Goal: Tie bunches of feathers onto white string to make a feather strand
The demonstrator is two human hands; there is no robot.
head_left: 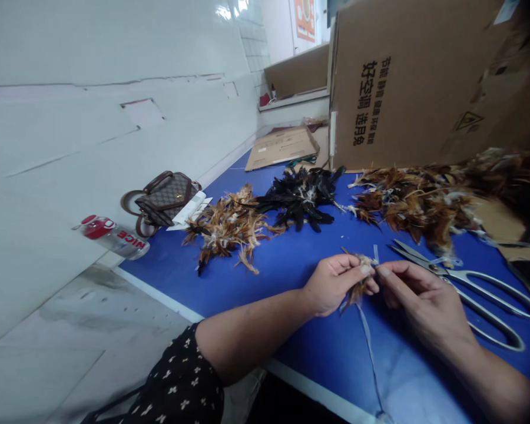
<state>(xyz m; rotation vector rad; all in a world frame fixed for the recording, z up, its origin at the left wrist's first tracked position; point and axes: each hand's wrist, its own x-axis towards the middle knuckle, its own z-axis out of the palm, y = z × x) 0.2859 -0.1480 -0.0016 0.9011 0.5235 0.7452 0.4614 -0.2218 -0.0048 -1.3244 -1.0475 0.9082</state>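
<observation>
blue table top [256, 277], white-edged, set against a white wall; view tilted.

item 1: left hand [335, 284], fingers curled shut around a small bundle of brown feathers [358, 277], thumb pressed on top of it.

item 2: right hand [424, 300], just beside the left hand, thumb and forefinger pinched on the tip of the same bundle, the two hands' fingertips meeting there.

item 3: pale thread [368, 341], hanging from the bundle below both hands and running toward the near table edge.

item 4: steel scissors [468, 288], lying flat just beyond the right hand, blades closed, handles out past the wrist.

item 5: brown feather pile [229, 227], beyond the left hand and to its outer side.

item 6: black feather pile [302, 200], farther beyond the left hand, touching the brown pile.

item 7: large heap of brown feathers [419, 200], beyond the right hand, against a cardboard box [415, 82].

item 8: patterned handbag [163, 197] and plastic bottle with red label [112, 235], well apart from the left hand, at the far table edge by the wall.

item 9: flattened cardboard [282, 147], farthest back.
</observation>
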